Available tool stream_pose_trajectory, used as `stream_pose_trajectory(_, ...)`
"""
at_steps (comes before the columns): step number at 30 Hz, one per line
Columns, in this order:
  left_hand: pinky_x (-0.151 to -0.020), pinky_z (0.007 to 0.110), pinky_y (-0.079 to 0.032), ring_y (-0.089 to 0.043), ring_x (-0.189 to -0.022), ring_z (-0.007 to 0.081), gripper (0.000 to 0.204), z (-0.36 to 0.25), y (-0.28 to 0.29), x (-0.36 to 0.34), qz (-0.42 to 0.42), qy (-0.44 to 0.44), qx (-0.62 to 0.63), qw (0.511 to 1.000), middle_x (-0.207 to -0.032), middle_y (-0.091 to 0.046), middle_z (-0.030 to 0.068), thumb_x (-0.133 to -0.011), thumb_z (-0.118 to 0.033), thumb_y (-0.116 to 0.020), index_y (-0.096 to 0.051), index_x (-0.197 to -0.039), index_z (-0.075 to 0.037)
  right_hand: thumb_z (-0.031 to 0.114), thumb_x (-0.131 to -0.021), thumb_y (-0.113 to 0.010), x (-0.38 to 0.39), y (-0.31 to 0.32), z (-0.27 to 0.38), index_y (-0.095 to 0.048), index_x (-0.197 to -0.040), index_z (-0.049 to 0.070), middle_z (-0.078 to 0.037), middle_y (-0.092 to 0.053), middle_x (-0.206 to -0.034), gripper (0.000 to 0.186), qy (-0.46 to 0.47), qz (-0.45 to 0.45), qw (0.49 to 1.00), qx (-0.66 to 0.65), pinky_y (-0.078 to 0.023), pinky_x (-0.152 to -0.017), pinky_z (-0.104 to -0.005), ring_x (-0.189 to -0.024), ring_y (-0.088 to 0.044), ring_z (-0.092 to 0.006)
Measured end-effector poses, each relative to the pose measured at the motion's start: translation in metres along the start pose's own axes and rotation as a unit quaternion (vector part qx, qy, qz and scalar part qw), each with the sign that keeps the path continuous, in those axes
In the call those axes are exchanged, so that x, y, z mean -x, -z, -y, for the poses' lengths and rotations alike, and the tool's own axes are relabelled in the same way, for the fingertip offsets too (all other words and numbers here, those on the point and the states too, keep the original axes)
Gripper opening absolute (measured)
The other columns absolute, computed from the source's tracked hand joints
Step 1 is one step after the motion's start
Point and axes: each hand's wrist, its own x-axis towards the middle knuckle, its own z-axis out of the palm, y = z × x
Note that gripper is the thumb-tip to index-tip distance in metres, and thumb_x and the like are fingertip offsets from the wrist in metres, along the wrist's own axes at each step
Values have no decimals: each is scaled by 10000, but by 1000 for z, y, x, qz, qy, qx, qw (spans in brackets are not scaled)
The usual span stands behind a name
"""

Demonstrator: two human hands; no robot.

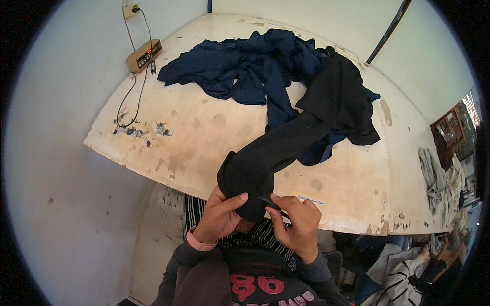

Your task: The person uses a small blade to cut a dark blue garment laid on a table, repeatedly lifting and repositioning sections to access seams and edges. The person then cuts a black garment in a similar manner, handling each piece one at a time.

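Note:
A black garment (278, 145) stretches from the pile on the table toward me, and the end of its long sleeve or leg hangs at the table's near edge. My left hand (218, 217) is closed on this end, its thumb pressed on top of the cloth. Pinched in my right hand (297, 224) is a slim dark tool (275, 206), its tip against the cloth. The fingers cover part of the tool, so its exact kind does not show. Dark navy garments (245, 64) lie crumpled beyond, partly beneath the black one.
The pale wooden table (204, 132) has worn stains and a paper label (309, 199) near its front edge. A small wood-coloured box (144, 56) with lit red digits and hanging cables is at the left wall. Piled clothes (434, 178) and another person's hand (424, 252) are at right.

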Motion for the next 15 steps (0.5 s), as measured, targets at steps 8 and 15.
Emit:
stream_pose_trajectory(8, -1132, 454, -459, -474, -1409, 318, 569, 3, 8, -6, 84, 16, 169, 982, -1578, -389, 194, -1022, -34, -409, -254, -1569, -4, 135, -766, -805, 8, -7, 5, -731, -1047, 108, 32, -656, -817, 292, 41, -35, 998, -45, -356, -542, -282, -662, -620, -135)
stream_pose_trajectory(15, -1155, 466, -423, -464, -1419, 313, 613, 1, 17, -10, 63, -53, 110, 991, -1566, -411, 184, -987, 6, -486, -289, -1566, -31, 256, -700, -771, 32, -27, 6, -760, -989, 170, 80, -520, -712, 302, 235, -4, 972, 30, -319, -540, -265, -587, -517, -76)
